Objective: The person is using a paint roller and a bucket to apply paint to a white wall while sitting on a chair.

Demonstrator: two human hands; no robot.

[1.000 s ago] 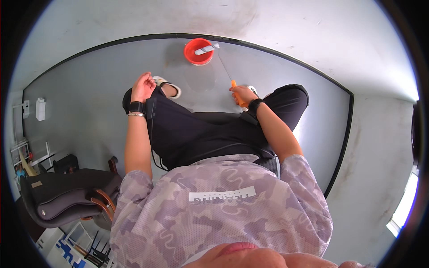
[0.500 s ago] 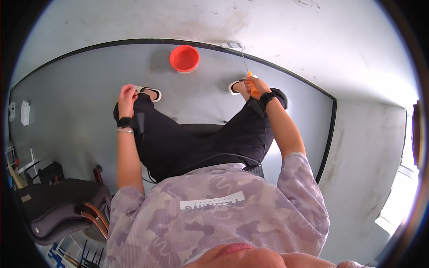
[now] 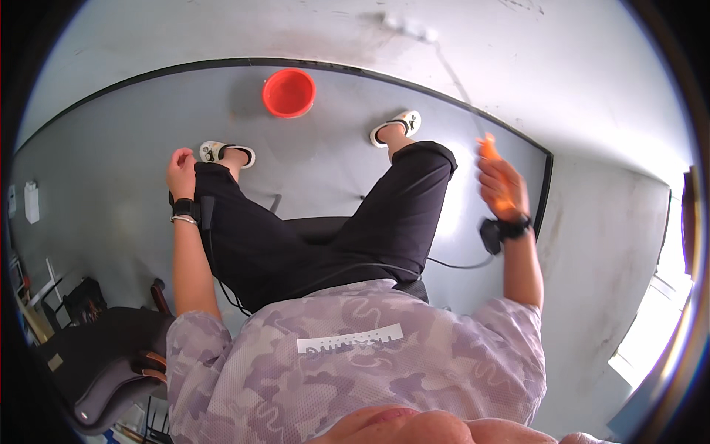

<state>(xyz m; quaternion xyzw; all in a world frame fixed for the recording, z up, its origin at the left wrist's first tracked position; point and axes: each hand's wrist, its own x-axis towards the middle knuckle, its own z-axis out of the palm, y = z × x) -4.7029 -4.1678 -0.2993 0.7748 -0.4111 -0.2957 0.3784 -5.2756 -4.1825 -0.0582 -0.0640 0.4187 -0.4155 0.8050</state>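
Note:
My right hand point(image 3: 503, 189) is wrapped round the orange handle of a paint roller point(image 3: 488, 148), out to the right of my right knee. The roller's thin metal rod runs up and left, blurred by motion. Its pale roller head point(image 3: 409, 28) is at the white wall, above the dark baseboard; whether it touches cannot be made out. Beside my left knee, my left hand point(image 3: 182, 175) rests with loosely bent fingers and nothing visible in it. A red bucket point(image 3: 289, 93) stands on the grey floor by the wall, ahead of my feet.
I sit with knees apart on a dark seat point(image 3: 318, 229). A dark armchair point(image 3: 111, 355) stands at lower left, near assorted items. A white box-like object point(image 3: 32, 202) is at far left. A black cable point(image 3: 462, 265) crosses by my right thigh. A window point(image 3: 651, 318) is at right.
My right hand has moved right and nearer to me, off my knee. The roller head has gone from the baseboard up the wall. My left hand has shifted slightly left.

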